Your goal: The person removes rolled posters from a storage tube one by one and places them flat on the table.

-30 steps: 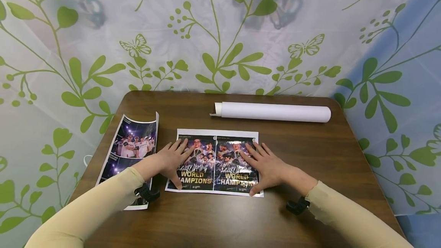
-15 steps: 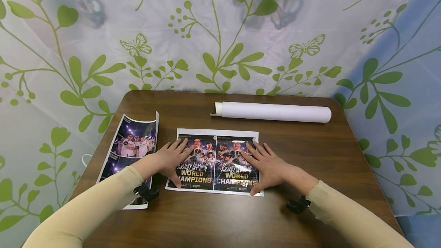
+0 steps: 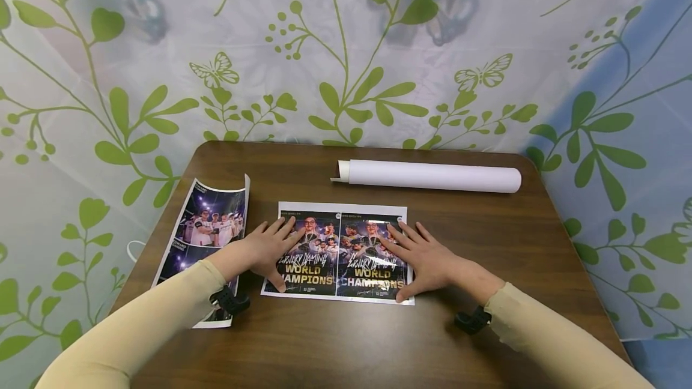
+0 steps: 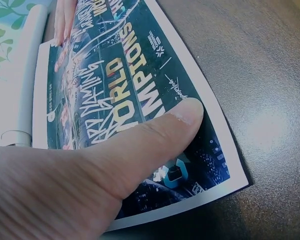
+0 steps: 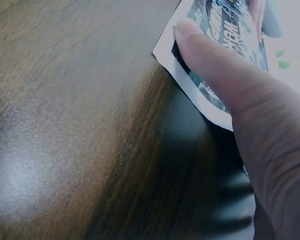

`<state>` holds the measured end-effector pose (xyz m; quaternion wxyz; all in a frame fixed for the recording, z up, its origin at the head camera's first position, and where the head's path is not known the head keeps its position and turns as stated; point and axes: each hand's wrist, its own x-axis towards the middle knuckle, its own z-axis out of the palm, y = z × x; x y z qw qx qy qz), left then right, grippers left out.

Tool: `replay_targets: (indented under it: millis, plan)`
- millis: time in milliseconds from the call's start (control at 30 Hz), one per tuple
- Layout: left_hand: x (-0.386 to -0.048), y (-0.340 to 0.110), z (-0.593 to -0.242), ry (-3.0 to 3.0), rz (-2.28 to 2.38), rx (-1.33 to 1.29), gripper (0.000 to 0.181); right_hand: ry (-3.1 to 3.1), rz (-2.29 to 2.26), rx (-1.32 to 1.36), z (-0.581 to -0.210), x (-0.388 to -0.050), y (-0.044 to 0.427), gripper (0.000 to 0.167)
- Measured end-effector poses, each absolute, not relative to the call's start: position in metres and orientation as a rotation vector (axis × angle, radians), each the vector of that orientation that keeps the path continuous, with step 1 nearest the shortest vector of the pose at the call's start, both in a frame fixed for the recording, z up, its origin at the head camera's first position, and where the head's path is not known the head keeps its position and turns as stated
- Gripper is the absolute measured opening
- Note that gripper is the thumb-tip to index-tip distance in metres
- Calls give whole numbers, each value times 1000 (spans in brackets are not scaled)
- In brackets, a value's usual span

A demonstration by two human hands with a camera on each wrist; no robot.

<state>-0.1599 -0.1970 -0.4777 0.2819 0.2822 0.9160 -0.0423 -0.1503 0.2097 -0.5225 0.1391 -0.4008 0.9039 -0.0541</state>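
1. Left grip (image 3: 267, 252): fingers straight, spread apart, resting on the left side of the printed sheet (image 3: 338, 257).
2. Right grip (image 3: 430, 262): fingers likewise straight and apart, on the right side.
3. Position of printed sheet: on the brown surface (image 3: 346, 347), picture side up; right panel lettered "WORLD CHAMPIONS".
4. Photo sheet (image 3: 213, 218): to the left, partly hidden by the left sleeve (image 3: 140, 320).
5. White roll (image 3: 432, 176): near the far edge.
6. Leaf-patterned cloth (image 3: 292, 89): behind.

Two sleeved arms (image 3: 135, 326) reach forward, left hand (image 3: 267, 252) and right hand (image 3: 428, 260) splayed palm down.
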Motion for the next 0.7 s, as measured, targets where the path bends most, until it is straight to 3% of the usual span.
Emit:
replay_targets:
  millis: [367, 700]
  plan:
    - [-161, -196, -477, 2462, -73, 764, 138, 2621, -198, -1160, -523, -151, 210, 129]
    - [-174, -199, -477, 2556, -1, 832, 115, 2602, -183, -1123, -522, -151, 208, 133]
